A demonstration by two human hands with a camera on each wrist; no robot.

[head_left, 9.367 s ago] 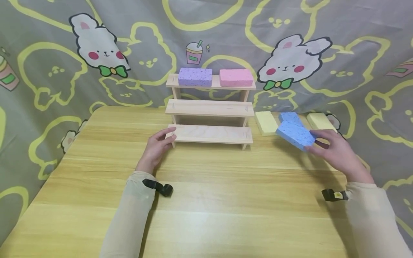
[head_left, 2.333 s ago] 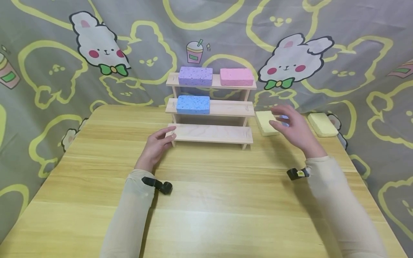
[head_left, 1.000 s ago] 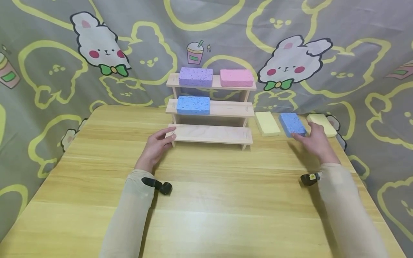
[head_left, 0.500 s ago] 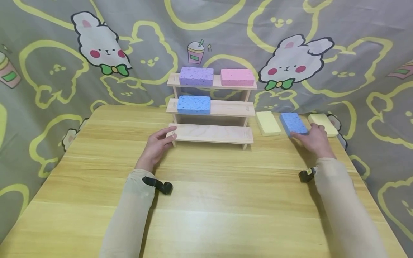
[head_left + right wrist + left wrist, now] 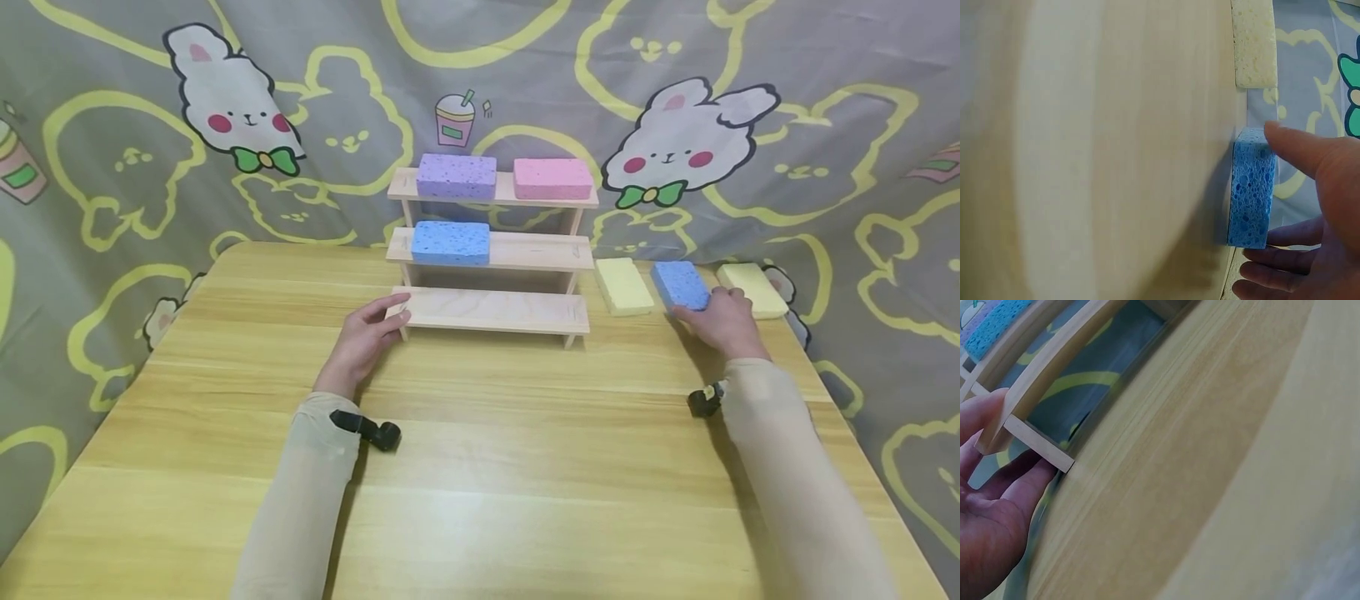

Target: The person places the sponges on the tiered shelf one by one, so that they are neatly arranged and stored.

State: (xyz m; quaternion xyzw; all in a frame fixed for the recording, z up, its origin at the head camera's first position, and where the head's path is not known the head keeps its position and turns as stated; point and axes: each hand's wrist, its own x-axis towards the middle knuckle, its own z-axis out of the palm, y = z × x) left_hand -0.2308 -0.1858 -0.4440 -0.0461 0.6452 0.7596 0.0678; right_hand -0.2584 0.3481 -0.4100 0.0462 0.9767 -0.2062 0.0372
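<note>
My right hand (image 5: 726, 321) pinches a blue sponge (image 5: 678, 285) lying on the table, thumb at one side and fingers at the other. In the right wrist view, the thumb sits at one corner of the blue sponge (image 5: 1251, 187) and the fingers at its opposite end. My left hand (image 5: 362, 343) grips the left end of the lowest tier of a three-tier wooden shelf (image 5: 487, 310). In the left wrist view, the thumb lies over that tier (image 5: 1047, 369) with fingers beside its leg. A second blue sponge (image 5: 450, 243) sits on the left of the middle tier.
On the top tier are a purple sponge (image 5: 456, 177) and a pink sponge (image 5: 552, 179). Yellow sponges flank the blue one on the table: one left (image 5: 624, 287), one right (image 5: 752, 290). A patterned curtain (image 5: 337, 100) hangs behind the wooden table (image 5: 480, 467).
A blue sponge went from the table onto the middle tier. My right hand then came back, passed over the left yellow sponge and took hold of the other blue one. My left hand stayed put.
</note>
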